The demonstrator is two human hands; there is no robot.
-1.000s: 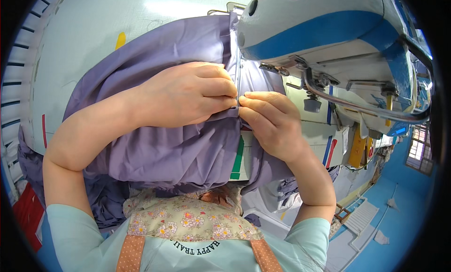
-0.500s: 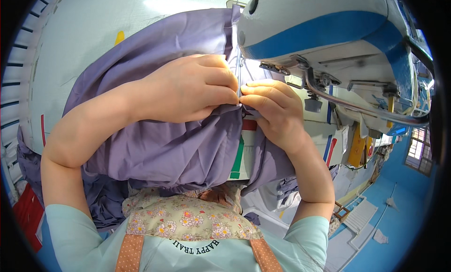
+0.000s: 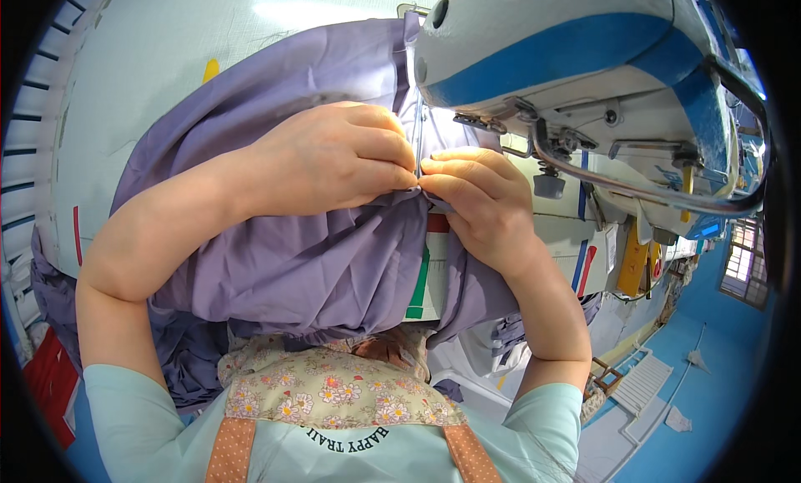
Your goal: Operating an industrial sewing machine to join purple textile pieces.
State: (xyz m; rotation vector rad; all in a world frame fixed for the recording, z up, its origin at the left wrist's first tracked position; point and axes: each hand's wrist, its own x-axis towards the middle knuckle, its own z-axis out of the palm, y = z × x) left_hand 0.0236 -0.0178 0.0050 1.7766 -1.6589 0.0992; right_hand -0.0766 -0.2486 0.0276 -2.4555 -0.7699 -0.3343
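Purple fabric is spread in folds over the sewing table and drapes off its front edge. My left hand is closed, its fingertips pinching the fabric's edge close to the sewing machine. Right across from it, my right hand is closed on the same edge, thumb and forefinger pressed together. The two sets of fingertips almost meet. The white and blue sewing machine stands just beyond and to the right of my hands. Its needle area is mostly hidden, and a lit strip of cloth runs up beside its head.
A curved metal bar juts out under the machine's head. Coloured tape strips, a green one among them, mark the white tabletop. More dark purple cloth hangs in a heap at the lower left. A yellow piece lies behind the fabric.
Both hands have shifted very slightly to the left and down along with the pinched edge. Their grip looks the same.
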